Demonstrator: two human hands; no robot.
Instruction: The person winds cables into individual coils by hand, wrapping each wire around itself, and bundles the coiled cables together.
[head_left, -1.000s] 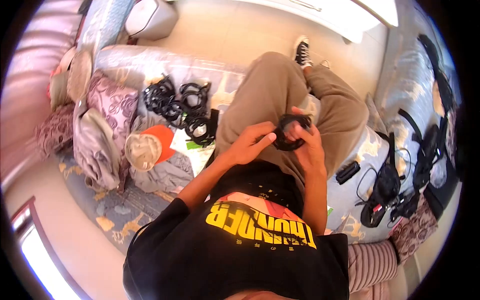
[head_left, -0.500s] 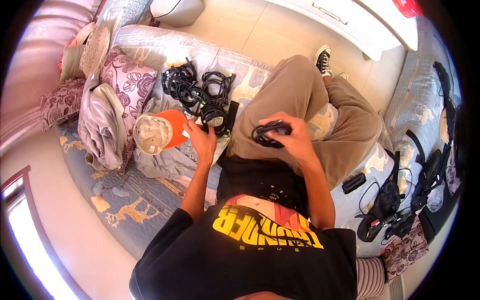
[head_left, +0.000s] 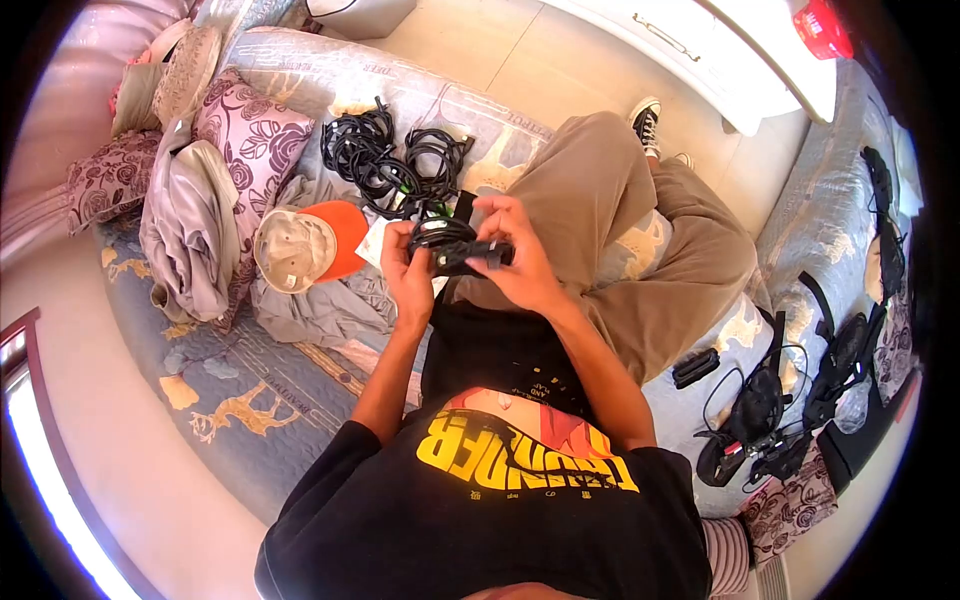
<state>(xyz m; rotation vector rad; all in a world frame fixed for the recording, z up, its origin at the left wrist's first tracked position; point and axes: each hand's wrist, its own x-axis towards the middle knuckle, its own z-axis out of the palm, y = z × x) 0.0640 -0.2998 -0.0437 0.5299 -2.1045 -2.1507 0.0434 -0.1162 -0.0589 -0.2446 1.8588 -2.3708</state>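
Note:
A coiled black cable (head_left: pixel 442 234) is between my two hands, above my lap. My left hand (head_left: pixel 408 275) is closed on the left side of this bundle, thumb and fingers pinching it. My right hand (head_left: pixel 527 268) grips the dark right end of the bundle, its index finger raised and bent. Whether that end is part of the same coil or a second one, I cannot make out. Just beyond my hands lies a pile of coiled black cables (head_left: pixel 372 160) on the covered couch. Behind my left hand, a white paper or card (head_left: pixel 372 243) is partly hidden.
Left of my hands sits an orange-brimmed cap (head_left: pixel 300 248) beside grey clothing (head_left: pixel 190 215) and a floral pillow (head_left: pixel 250 145). On my right are a small black case (head_left: pixel 696 368) and black strapped gear (head_left: pixel 760 410). A white cabinet (head_left: pixel 690 50) stands ahead.
My right hand has moved left with its black coil, from over my thigh to my left hand. My left hand has come off the pile's edge and now holds the bundle too.

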